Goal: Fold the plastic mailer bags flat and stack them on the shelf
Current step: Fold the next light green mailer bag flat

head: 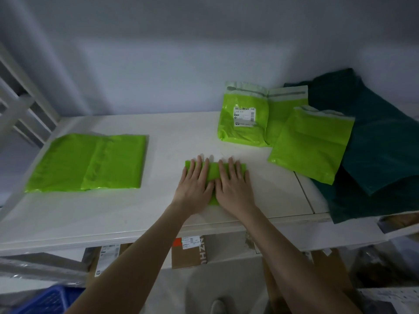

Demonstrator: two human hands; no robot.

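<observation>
A small folded green mailer bag (214, 169) lies on the white shelf (136, 211) in the middle. My left hand (195, 184) and my right hand (233, 182) press flat on it side by side, fingers straight, covering most of it. A flat stack of folded green mailers (90, 163) lies at the left. Unfolded green mailers sit at the back right: one with a white label (243, 116), one behind it (285, 105), and one nearer (310, 143). Dark green mailers (381, 155) lie under them at the right edge.
A wall stands behind the shelf and a white frame (20, 109) rises at the left. Cardboard boxes (189, 252) sit on the level below. A blue crate (45, 300) is at the bottom left.
</observation>
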